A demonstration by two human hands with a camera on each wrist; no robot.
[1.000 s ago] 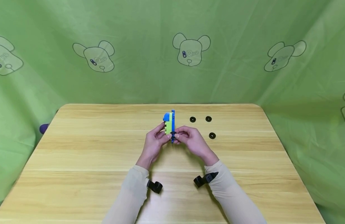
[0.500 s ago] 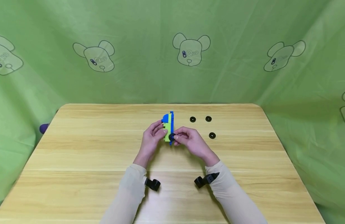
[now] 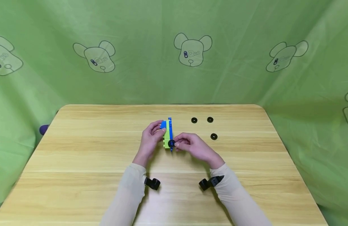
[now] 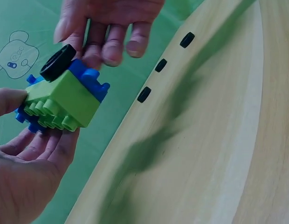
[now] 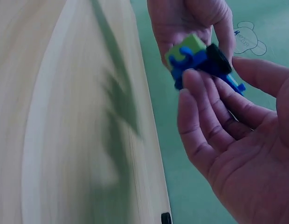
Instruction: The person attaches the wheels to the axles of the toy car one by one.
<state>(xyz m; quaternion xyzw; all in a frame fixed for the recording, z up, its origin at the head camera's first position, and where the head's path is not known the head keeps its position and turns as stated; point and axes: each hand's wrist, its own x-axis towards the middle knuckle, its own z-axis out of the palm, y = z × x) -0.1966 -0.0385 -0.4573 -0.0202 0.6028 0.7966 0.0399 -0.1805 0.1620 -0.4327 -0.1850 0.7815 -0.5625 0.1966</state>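
A building-block toy car [image 3: 166,135] of lime-green and blue bricks is held above the table, its blue base facing right in the head view. My left hand [image 3: 150,138] grips it, thumb on one side and fingers on the other, as the left wrist view shows. One black wheel [image 4: 58,63] sits at the car's side by the near end. My right hand [image 3: 195,146] has its thumb at the wheel's edge and its fingertips against the blue base [image 5: 200,60]. Contact between the right fingertips and the car is partly hidden.
Three loose black wheels lie on the wooden table [image 3: 92,150]: a back-left wheel [image 3: 194,120], a back-right wheel [image 3: 210,119] and a nearer wheel [image 3: 214,136]. A green curtain [image 3: 148,78] hangs behind the table. Each wrist carries a black camera mount, such as the left mount [image 3: 152,183].
The car has come nearer the person and slightly left, turning so the wheel's face shows. My left thumb has moved off the wheel and up along the car; my right hand followed downwards.
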